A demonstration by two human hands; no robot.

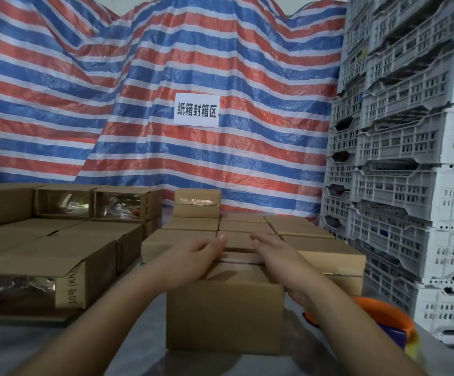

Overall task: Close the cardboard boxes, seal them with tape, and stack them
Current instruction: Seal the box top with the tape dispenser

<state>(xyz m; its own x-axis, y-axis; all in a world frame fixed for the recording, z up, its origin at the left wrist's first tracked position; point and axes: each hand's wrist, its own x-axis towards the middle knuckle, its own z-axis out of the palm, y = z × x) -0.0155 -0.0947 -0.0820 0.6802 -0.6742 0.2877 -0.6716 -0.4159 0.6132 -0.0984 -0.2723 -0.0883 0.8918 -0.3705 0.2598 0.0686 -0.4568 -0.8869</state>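
a small cardboard box (224, 313) is standing on the grey desk (128, 348) near the person, at the centre. both hands are lying on its top flaps. the left hand (197, 256) is pressing flat on the left flap, its grip wide with the fingers straight and holding nothing. the right hand (280, 259) is resting along the right flap, fingers also straight, grip wide and holding nothing. just beyond the box, closed boxes (247, 226) are sitting in rows, one taped box (196, 203) lying on top at the far end. open boxes (44, 256) are lying to the left. an orange basin (388, 316) is sitting near right, beside stacked grey crates (410, 158). a striped tarp (139, 90) is hanging behind, bearing a white sign (196, 110).
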